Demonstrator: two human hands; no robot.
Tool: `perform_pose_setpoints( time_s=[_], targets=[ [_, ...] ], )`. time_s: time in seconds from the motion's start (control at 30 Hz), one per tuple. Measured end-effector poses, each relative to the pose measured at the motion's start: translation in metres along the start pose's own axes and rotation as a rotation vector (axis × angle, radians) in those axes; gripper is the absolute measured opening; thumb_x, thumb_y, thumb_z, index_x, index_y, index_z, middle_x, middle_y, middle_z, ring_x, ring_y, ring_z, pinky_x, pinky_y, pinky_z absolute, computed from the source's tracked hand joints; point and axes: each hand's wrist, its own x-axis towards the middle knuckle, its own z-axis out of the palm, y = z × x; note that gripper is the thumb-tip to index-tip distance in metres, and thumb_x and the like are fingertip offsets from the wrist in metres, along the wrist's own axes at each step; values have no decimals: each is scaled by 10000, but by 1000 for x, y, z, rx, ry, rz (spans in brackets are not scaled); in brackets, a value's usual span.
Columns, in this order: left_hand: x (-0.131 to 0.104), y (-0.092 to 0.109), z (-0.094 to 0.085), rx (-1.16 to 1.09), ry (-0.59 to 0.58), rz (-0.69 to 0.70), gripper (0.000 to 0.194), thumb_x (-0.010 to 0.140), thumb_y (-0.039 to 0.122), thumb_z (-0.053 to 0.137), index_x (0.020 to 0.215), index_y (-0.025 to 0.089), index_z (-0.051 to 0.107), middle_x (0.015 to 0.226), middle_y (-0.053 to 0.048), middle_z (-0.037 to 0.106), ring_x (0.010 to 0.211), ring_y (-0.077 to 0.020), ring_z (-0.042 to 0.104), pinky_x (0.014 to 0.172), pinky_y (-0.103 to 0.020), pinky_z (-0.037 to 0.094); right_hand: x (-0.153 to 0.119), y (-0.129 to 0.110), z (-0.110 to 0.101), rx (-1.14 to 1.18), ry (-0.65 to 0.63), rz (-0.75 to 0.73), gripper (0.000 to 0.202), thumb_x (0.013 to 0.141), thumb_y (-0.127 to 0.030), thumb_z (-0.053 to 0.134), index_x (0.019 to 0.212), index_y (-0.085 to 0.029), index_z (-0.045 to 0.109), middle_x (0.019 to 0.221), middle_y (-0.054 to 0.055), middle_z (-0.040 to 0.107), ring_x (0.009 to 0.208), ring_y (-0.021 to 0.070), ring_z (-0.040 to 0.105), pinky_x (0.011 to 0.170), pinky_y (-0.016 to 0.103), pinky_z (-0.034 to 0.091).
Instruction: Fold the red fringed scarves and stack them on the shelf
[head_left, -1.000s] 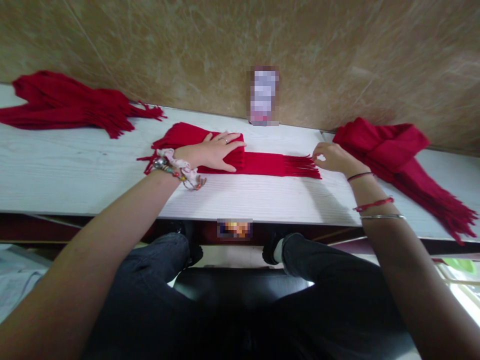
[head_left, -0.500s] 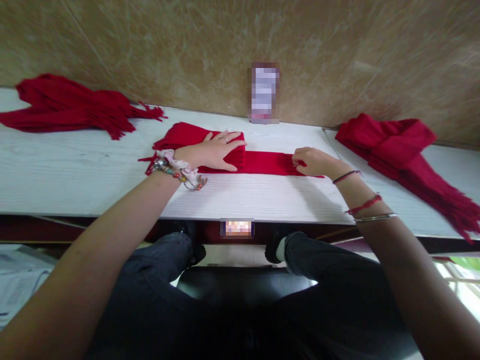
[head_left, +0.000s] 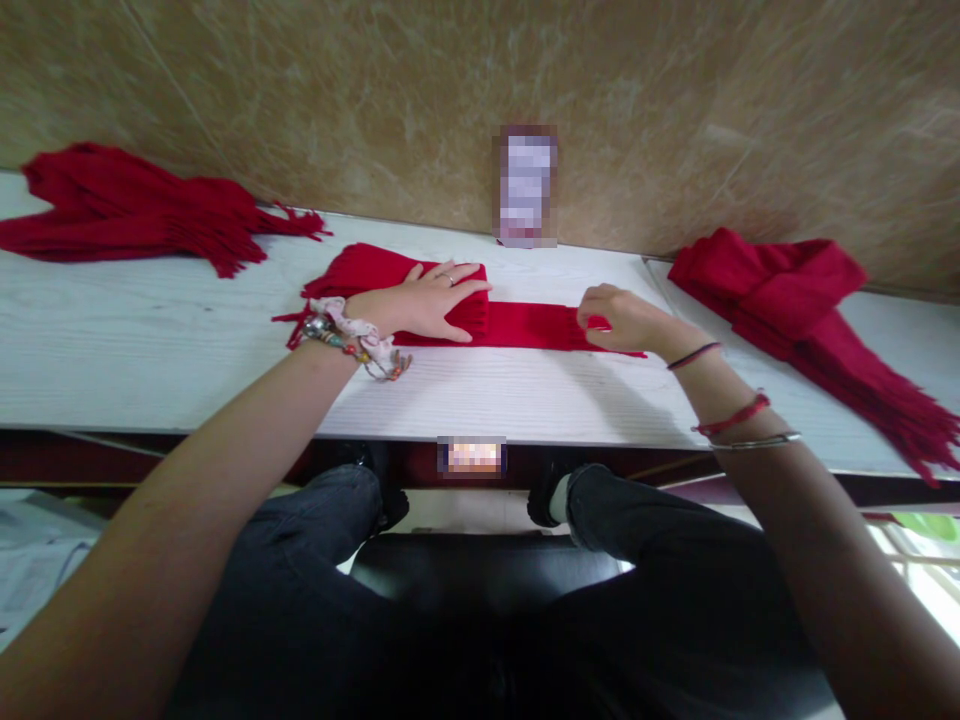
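A red fringed scarf (head_left: pixel 529 325) lies partly folded on the white table, its thicker folded part at the left and a narrow strip running right. My left hand (head_left: pixel 435 303) rests flat on the folded part, fingers spread. At the strip's fringed right end is my right hand (head_left: pixel 619 320), its thumb and fingers curled into a pinch. What those fingertips hold, if anything, is too small to make out; the fringe lies just beneath and beside them.
Another red scarf (head_left: pixel 142 210) lies loosely bunched at the back left. A third red scarf (head_left: pixel 780 290) is at the right, its fringe toward the front edge. Behind the white table (head_left: pixel 465 395) rises a brown marbled wall (head_left: pixel 337 110) with a blurred label (head_left: pixel 526 185).
My right hand has lifted slightly at the fringed end of the strip. My left hand stays flat on the folded part, and the scarves lie as before.
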Motion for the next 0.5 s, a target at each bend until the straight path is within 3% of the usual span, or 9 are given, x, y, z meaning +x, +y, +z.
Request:
perform_pose_setpoints(
  time_s=[0.13, 0.27, 0.5],
  targets=[
    [-1, 2, -2, 11, -13, -13, 811, 803, 562, 497, 1474, 319, 112, 1572, -27, -18, 1416, -326, -6, 1109, -545, 34, 11, -16, 15, 104, -25, -82, 120, 655, -137, 460, 642, -169, 575, 705, 54, 581, 678, 158, 487, 673, 291, 391],
    [-2, 4, -3, 21, -12, -18, 792, 803, 551, 512, 1466, 316, 149, 1570, -35, 6, 1415, -331, 21, 1108, -553, 60, -5, 1, 12, 98, -74, 23, 154, 678, -176, 454, 658, -168, 606, 711, 49, 621, 655, 151, 517, 656, 275, 399],
    [-2, 5, -4, 17, -9, -18, 795, 803, 566, 504, 1467, 320, 142, 1570, -33, 10, 1414, -326, 14, 1107, -552, 52, -40, 33, -17, -6, -445, 350, 202, 745, -195, 475, 671, -172, 662, 720, 51, 692, 634, 145, 575, 614, 242, 435]
  ],
)
